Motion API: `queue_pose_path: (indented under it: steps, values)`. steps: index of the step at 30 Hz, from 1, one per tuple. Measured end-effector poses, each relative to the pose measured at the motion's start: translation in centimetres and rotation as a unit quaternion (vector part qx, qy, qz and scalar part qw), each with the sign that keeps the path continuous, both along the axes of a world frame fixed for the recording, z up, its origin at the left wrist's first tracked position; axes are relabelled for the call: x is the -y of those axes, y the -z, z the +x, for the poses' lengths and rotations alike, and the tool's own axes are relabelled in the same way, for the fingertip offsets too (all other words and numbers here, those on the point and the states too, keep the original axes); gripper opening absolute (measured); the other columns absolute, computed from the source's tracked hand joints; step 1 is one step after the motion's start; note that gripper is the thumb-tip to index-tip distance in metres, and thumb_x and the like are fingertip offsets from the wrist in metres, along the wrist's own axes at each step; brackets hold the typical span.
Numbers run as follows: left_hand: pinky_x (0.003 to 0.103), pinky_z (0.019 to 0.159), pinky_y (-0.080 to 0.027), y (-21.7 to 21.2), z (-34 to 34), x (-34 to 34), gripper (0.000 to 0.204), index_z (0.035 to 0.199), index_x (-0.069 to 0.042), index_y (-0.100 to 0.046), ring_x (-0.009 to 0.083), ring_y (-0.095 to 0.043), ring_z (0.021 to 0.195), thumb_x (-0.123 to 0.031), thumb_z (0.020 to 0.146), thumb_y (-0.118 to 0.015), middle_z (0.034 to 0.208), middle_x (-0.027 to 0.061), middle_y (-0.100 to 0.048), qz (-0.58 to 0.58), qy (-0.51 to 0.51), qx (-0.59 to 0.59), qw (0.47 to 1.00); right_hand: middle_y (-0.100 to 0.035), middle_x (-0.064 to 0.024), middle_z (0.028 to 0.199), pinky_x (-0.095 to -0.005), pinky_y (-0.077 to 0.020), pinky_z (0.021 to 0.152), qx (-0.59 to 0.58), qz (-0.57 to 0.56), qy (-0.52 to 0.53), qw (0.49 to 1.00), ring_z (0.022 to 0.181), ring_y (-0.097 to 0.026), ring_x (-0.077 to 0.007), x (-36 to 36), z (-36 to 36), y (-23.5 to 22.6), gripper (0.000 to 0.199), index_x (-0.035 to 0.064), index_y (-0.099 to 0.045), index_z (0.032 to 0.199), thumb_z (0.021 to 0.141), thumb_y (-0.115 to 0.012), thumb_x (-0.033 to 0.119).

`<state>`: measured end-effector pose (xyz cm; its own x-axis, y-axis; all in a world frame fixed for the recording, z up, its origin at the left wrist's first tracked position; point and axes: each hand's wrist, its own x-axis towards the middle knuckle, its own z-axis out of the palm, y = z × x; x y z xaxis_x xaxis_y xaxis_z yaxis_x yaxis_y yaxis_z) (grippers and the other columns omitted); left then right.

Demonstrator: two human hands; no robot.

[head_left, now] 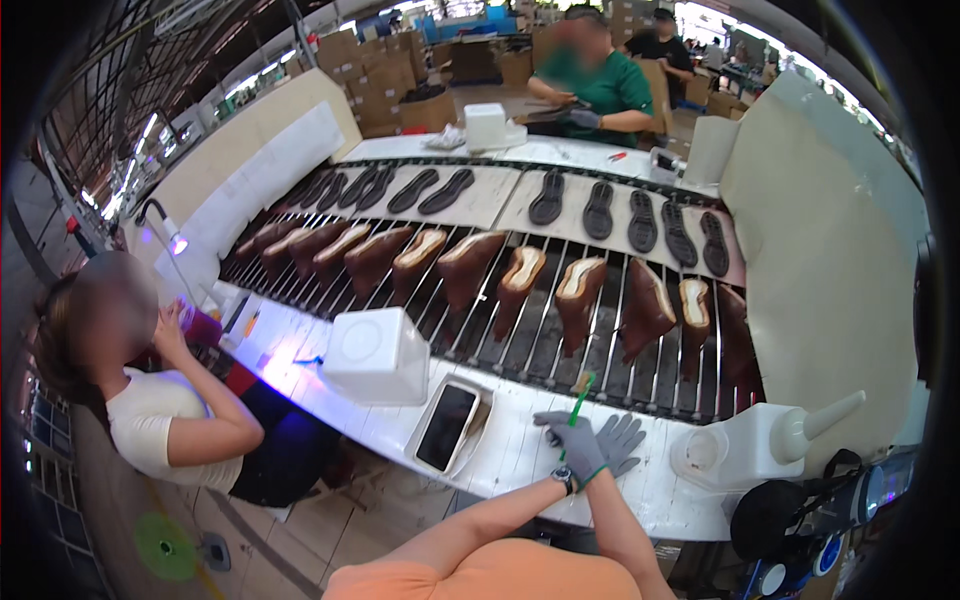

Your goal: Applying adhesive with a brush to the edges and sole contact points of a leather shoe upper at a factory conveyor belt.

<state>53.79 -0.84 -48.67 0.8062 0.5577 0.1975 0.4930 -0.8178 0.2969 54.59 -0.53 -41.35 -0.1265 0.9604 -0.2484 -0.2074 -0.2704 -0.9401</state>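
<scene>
Both my hands wear grey gloves and rest over the near edge of the white table, crossed at the wrists. My right hand closes on a slim green-handled brush, its tan head pointing at the rack. Partly beneath it, my left hand lies flat with fingers spread, touching nothing but the tabletop. Just beyond, brown shoe uppers with pale undersides turned up stand in a row on a metal-bar conveyor. Behind them dark shoe soles lie along a light strip.
A white container with a spout stands right of my hands. To the left are a phone in a tray and a white plastic box. One co-worker sits at left by a lamp; another stands across the conveyor.
</scene>
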Motion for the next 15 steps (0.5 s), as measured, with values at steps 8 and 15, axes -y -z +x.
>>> queue_pose_path:
  steps: [8, 15]
  values:
    - [0.053, 0.117, -0.024, 1.7, 0.3, -0.4, 0.062, 0.144, -0.008, -0.043, 0.0365, -0.029, 0.143, -0.041, 0.093, -0.054, 0.153, 0.0186, -0.034, 0.022, 0.009, 0.053, 0.998, -0.072, -0.0081, 0.099, -0.0217, -0.0460, 0.063, -0.034, -0.029, -0.004, 0.999, 0.068, -0.057, -0.0082, 0.0, 0.0, -0.7, 0.032, -0.0013, -0.070, 0.111, 0.089, -0.048, 0.001]
    - [0.052, 0.117, -0.024, 2.5, 0.6, 0.0, 0.064, 0.144, -0.007, -0.042, 0.0350, -0.031, 0.143, -0.041, 0.092, -0.056, 0.152, 0.0180, -0.036, -0.002, 0.002, 0.074, 0.997, -0.072, -0.0067, 0.098, -0.0218, -0.0455, 0.062, -0.024, -0.022, -0.003, 0.999, 0.067, -0.056, -0.0077, 0.1, 0.2, -0.6, 0.029, -0.0012, -0.071, 0.109, 0.090, -0.050, 0.001]
